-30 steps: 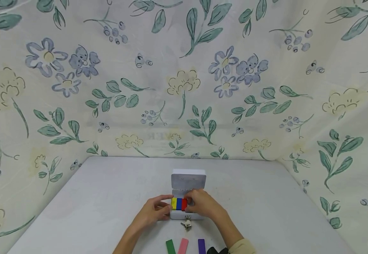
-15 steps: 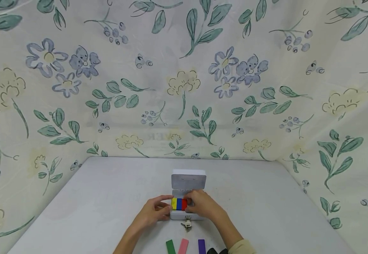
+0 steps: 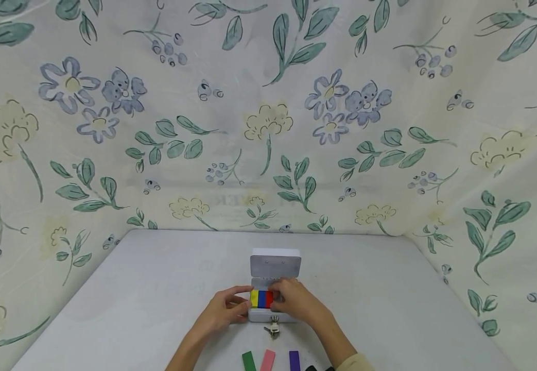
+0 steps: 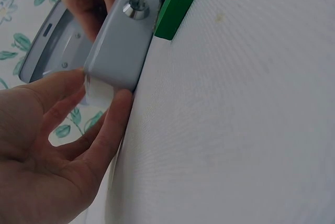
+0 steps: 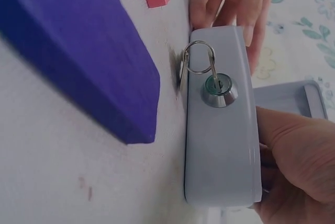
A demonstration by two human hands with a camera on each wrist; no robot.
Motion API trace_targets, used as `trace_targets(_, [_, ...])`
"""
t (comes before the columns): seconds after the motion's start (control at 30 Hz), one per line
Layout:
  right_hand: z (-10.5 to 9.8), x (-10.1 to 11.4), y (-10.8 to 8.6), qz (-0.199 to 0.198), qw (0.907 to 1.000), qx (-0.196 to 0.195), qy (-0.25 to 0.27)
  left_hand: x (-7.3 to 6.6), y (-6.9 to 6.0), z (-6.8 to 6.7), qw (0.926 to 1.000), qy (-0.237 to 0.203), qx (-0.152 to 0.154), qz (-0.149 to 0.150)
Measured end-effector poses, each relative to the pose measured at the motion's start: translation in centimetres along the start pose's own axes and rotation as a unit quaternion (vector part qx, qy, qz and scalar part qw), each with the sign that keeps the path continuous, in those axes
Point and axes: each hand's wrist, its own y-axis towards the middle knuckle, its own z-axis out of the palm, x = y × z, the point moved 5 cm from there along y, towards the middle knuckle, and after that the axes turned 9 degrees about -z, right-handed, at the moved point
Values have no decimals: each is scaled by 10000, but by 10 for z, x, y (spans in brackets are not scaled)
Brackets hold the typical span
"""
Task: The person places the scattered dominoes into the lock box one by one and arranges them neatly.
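A small grey metal cash box (image 3: pixel 263 316) stands on the table with its lid (image 3: pixel 275 266) raised. Inside, side by side, are a yellow block (image 3: pixel 254 299), a blue block (image 3: pixel 261 299) and a red block (image 3: pixel 269 299). My left hand (image 3: pixel 224 310) grips the box's left end between thumb and fingers. With fingertips down in the box, my right hand (image 3: pixel 298 300) pinches the red block at its near and far ends; the right wrist view hides those fingertips behind the front wall. Keys (image 5: pixel 199 59) on a ring hang from the front lock (image 5: pixel 220 90).
Nearer the front edge of view lie a green block (image 3: pixel 248 360), a pink block (image 3: pixel 267 360) and a purple block (image 3: pixel 294 360). Something black (image 3: pixel 311 368) shows beside the right sleeve (image 3: pixel 355 363). Flower-printed cloth (image 3: pixel 268 154) surrounds the white table (image 3: pixel 194 257).
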Motion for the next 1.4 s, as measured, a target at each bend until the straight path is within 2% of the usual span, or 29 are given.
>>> trace_targets(0.3, [-12,3,-8,-168,9991,-279,268,-1,-1,1,10000,-28,-3,46])
trace_targets(0.57, [-20,6,-18,18,9996,-160,224,-2,-1,1,10000,-14,20,6])
trace_targets(0.77, [-26,7,-29,-11,9999,-129,79,-2,0,2,10000,9,-3,-34])
trace_targets(1.2, [-35,14,-59,-92,9983,29,578,-2,-1,3,10000,68,-55,-45])
trace_targets(1.4, [-32,12,-68,-145,9974,91,696,-2,0,2,9999,86,-76,-64])
